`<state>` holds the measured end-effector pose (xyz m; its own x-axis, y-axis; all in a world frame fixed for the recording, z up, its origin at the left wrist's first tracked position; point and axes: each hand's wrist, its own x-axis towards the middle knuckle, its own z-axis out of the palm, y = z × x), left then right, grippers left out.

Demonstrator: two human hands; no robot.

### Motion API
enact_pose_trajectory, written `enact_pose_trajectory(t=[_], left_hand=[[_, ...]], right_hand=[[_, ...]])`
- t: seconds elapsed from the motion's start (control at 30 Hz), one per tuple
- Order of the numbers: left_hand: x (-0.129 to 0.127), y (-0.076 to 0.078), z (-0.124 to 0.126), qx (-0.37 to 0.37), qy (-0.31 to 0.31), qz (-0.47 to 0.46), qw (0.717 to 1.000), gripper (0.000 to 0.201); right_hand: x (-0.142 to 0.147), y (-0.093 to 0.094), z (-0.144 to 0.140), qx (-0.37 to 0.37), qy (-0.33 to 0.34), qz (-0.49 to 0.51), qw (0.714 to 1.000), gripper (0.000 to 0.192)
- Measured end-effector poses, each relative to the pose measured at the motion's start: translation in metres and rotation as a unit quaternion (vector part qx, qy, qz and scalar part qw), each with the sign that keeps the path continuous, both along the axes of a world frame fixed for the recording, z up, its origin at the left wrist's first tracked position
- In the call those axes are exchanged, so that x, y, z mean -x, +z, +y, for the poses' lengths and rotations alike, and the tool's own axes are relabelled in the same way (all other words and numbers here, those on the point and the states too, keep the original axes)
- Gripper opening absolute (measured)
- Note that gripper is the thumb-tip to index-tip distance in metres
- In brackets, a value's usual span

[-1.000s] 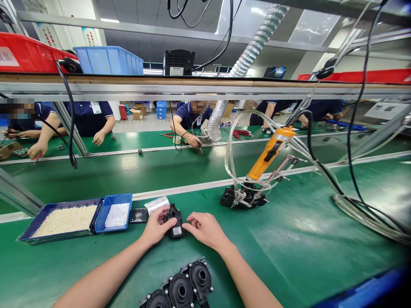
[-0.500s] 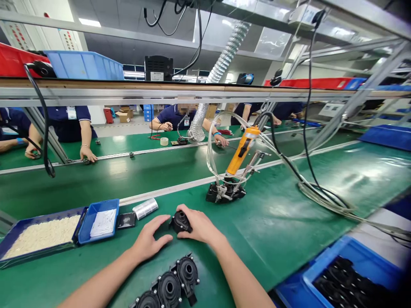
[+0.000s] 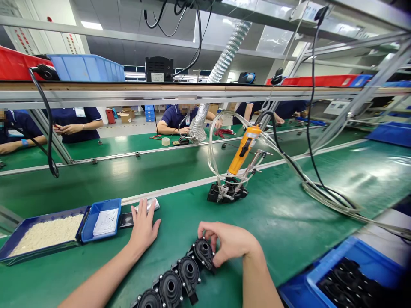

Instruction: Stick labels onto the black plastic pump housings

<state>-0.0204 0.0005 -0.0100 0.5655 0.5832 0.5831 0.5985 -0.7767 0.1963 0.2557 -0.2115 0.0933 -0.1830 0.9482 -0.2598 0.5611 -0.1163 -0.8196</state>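
Covering most of the lower frame, the green workbench [image 3: 282, 214] presents a glossy surface; items could slide if knocked. The blue bin [image 3: 349, 248], lower right, holds black parts [image 3: 345, 278] heaped loosely; scuffing is a possible fault. The orange driver [image 3: 244, 149], right of centre, stands tilted on a black base [image 3: 213, 194], clear hoses [image 3: 210, 147] looping beside it; a snagged hose could tip it. The row of black housings [image 3: 170, 287] runs up from bottom centre, closely set; a push at one end could skew the rest. The right hand [image 3: 233, 241], lower centre, grasps the end housing [image 3: 203, 248] at the row's upper end; an uneven release could jolt its neighbour. The left hand [image 3: 143, 229], left of centre, spreads its fingers over the silver roll [image 3: 156, 205]; contact cannot be confirmed. The roll could escape if brushed.
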Motion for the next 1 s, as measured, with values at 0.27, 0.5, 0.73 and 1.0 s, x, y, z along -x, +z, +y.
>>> enact_pose_trajectory(t=[0.27, 0.5, 0.73, 1.0], left_hand=[[-0.001, 0.002, -0.009, 0.059, -0.143, -0.038, 0.987, 0.048], [-0.003, -0.001, -0.007, 0.167, -0.094, -0.131, 0.973, 0.050], [-0.005, 0.005, -0.010, 0.241, -0.232, -0.172, 0.926, 0.053], [-0.006, 0.006, -0.006, 0.302, -0.202, -0.215, 0.906, 0.038]], right_hand=[[-0.007, -0.004, 0.010, 0.051, -0.029, 0.049, 0.997, 0.055], [0.024, -0.044, 0.083, -0.218, -0.211, 0.010, 0.953, 0.038], [0.051, -0.071, 0.105, -0.246, -0.159, 0.041, 0.955, 0.040], [0.052, -0.077, 0.107, -0.293, -0.190, 0.069, 0.934, 0.021]])
